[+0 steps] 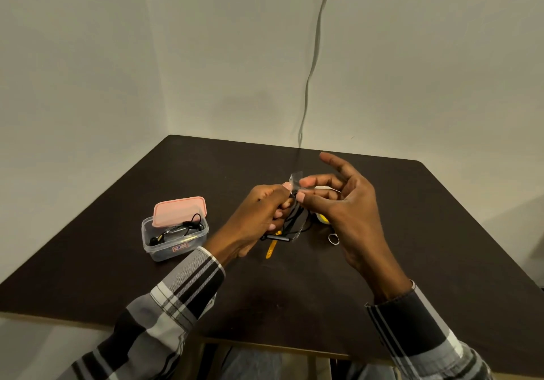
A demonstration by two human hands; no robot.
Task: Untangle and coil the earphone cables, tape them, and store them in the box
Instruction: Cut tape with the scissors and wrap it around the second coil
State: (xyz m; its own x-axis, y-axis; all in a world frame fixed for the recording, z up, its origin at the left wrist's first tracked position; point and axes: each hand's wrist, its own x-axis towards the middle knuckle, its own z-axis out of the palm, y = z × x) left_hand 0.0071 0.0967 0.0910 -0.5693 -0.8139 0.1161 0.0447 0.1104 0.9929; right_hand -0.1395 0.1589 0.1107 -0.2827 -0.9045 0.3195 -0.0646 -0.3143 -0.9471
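Clear tape (295, 180), a short glossy strip, stands up between the two hands, and the right hand (343, 211) pinches it between thumb and forefinger, its grip closed on the strip while the other fingers fan outward, probably to keep them off the sticky side. The left hand (259, 216) curls its grip tight around the bundled black earphone cable (297, 220), holding the coil together just where the tape meets it; loops and an inline remote hang below the fist, near the worktop (412, 232). The hold makes sense: one hand fixes the coil so it cannot spring loose, the other wraps. The step in hand looks like taping this coil, with storing it still to come.

Below the hands lie a yellow-handled tool (271, 249), likely scissors, though mostly hidden, and a small metal ring (333, 238). A yellow and white roll (323, 217), perhaps the tape roll, peeks out behind the right hand.

To the left, well apart from the hands, sits the clear plastic box (175, 239). Its pink lid (179, 211) rests tilted across the rim, leaving it open, and another black earphone set (176, 231) already lies inside, so part of the job seems done. A pale cord (313, 55) runs down the wall behind.
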